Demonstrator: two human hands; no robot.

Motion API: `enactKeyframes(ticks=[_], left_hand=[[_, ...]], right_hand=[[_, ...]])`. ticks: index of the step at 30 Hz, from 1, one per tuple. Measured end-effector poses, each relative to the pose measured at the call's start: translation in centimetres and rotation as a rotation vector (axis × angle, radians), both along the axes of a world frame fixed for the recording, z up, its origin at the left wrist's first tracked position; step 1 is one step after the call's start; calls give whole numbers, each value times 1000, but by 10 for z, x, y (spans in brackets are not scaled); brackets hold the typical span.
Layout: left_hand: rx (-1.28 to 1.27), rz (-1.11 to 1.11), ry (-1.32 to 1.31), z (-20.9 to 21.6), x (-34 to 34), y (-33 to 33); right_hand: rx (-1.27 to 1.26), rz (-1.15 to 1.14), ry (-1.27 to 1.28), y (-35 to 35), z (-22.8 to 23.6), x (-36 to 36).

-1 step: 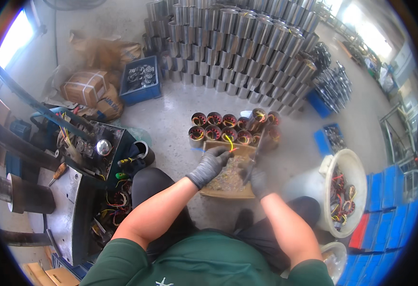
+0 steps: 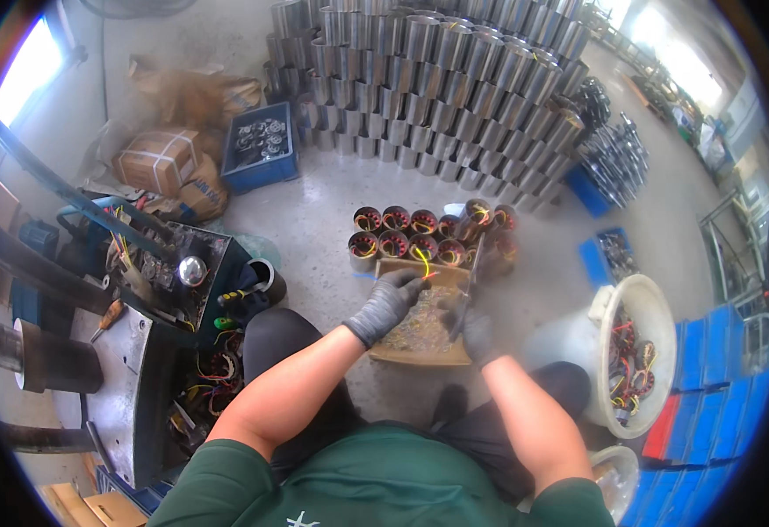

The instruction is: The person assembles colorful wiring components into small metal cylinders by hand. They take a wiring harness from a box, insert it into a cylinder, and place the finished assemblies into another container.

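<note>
My left hand (image 2: 402, 299), in a grey glove, pinches the ends of thin wires (image 2: 423, 263); yellow, red and blue strands show around its fingertips. Lower and to the right is my gloved right hand (image 2: 470, 329), closed around a dark, slim object (image 2: 461, 309) too smeared to name. Beneath both hands stands an open cardboard box (image 2: 420, 354) with small scraps in its bottom. Just beyond the box, short metal cylinders (image 2: 363, 245) stand in rows, with red rings and coloured wires inside them.
Stacked shiny metal tubes (image 2: 420, 79) rise at the back. A white bucket (image 2: 597, 351) of wired coils is on my right, beside blue bins (image 2: 709, 351). To my left is a metal bench (image 2: 125, 395) bearing a screwdriver (image 2: 109, 318). Farther off sits a blue crate (image 2: 262, 176) of parts.
</note>
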State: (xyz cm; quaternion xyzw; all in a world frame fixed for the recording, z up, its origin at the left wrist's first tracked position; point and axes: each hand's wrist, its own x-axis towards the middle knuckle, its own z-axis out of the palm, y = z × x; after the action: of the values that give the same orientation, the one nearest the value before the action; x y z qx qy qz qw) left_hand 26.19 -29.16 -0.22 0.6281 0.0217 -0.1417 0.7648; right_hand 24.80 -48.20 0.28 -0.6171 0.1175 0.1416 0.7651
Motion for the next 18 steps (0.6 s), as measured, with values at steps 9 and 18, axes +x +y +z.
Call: enactKeyframes(ticks=[9, 18], left_hand=[[281, -215, 14, -32, 2, 4], [761, -495, -334, 2, -6, 0]], right_hand=[[-9, 199, -70, -3, 15, 7], [-180, 99, -107, -16, 2, 20]])
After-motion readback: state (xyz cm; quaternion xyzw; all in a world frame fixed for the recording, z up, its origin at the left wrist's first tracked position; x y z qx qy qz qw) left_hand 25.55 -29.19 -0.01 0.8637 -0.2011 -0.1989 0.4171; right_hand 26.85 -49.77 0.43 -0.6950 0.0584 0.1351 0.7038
